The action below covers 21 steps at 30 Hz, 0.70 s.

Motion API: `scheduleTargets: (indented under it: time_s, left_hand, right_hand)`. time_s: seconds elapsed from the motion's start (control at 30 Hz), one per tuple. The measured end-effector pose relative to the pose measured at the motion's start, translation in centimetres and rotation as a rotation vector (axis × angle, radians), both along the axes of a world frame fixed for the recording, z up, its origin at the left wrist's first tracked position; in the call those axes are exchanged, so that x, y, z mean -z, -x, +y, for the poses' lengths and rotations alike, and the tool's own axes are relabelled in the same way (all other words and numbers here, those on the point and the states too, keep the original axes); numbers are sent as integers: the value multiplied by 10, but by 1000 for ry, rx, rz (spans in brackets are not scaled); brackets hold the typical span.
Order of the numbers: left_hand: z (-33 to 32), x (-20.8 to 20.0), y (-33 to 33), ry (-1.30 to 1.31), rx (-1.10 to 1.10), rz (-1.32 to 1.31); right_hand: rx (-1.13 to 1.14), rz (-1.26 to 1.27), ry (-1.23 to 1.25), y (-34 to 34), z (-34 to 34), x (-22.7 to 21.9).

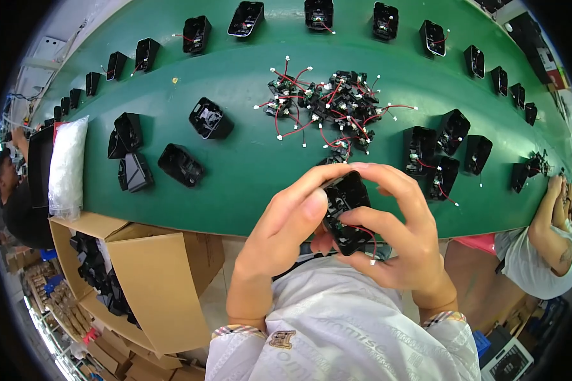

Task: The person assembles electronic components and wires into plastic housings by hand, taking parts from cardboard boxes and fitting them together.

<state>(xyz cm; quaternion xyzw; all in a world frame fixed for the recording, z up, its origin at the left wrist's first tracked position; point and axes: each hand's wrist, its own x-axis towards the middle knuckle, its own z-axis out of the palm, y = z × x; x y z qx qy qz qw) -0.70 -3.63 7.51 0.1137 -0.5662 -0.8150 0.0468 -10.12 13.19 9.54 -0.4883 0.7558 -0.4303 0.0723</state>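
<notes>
Both hands grip one black plastic housing (pixel 347 192) close to my body, its hollow inner side turned up. My left hand (pixel 285 219) wraps its left side, with the thumb along the rim. From the right, my right hand (pixel 403 232) holds the far edge, one finger reaching into the cavity. A red wire (pixel 370 236) with a white plug hangs out of the housing over my right fingers. Beyond my hands lies a pile of small black modules (pixel 340 101) with red wires and white plugs. Fingers hide part of the housing's inside.
On the green table (pixel 248 184), single housings (pixel 208 119) and clusters (pixel 452 132) lie left and right, and more line the far edge. At left are a clear plastic bag (pixel 68 168) and an open carton (pixel 156 286) of black parts. People sit at both sides.
</notes>
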Motion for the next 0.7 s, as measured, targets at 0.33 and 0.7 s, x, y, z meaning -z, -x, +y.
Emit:
scheduleTargets:
  time_s: [0.33, 0.7]
  left_hand:
    - [5, 10, 6, -189, 170, -19]
    - [18, 22, 10, 399, -5, -16]
  right_hand:
    - [-177, -829, 396, 11, 14, 26]
    - [-71, -1328, 440, -2, 20, 39]
